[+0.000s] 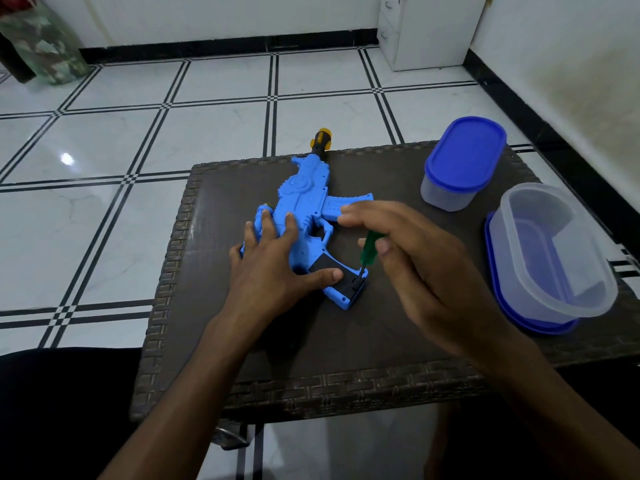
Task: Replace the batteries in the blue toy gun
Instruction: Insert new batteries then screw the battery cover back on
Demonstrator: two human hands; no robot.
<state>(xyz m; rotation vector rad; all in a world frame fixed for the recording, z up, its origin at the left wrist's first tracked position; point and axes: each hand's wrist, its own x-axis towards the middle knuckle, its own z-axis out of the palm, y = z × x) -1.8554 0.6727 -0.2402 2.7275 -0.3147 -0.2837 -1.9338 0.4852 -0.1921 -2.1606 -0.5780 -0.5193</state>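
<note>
Head view, L to R: camo-patterned cloth bundle stands far L against the wall, well apart from the work. Floor is glossy white tile w/ black double-line borders; black skirting runs along white walls. Dark woven-edge table sits low in front of the person, dark-clad legs at bottom L & R.

Blue toy gun lies flat on its side at table centre. Long axis runs diagonal: yellow/black muzzle points away & overhangs the far table edge, grip end points toward the person & slightly R. Black battery cover on the grip faces up.

Left hand is spread flat, fingers pressing on the gun's rear body, thumb resting on the black cover. It hides much of the stock.

Right hand pinches a green screwdriver btwn thumb & fingers, other fingers loosely extended; tool is near upright, slightly tilted, tip on the cover's lower R corner. Hand blocks part of the handle.

R side of table: closed container w/ blue lid at far R corner. Nearer, an open clear container sits on its blue lid, just at the R edge. White cabinet stands in the far R corner of the room
</note>
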